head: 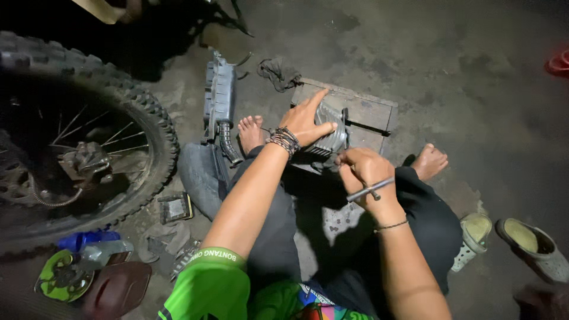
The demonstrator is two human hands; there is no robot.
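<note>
dim night scene lit by one light near the camera: the middle of the concrete floor (462, 89) is bright, the corners fall to black. hard shadows lie under the arms and legs. slight wide-angle bending at the edges; sharp in the centre.

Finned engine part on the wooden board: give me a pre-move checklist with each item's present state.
1. Left hand pressed flat on the finned engine part: ok.
2. Part resting on the wooden board: ok.
3. Right hand gripping the T-handle wrench: ok.
4. Wrench tip seated on a fastener: cannot tell, hidden by the hand.
5. Bare feet clear of the board: not ok, both lie beside it.
</note>
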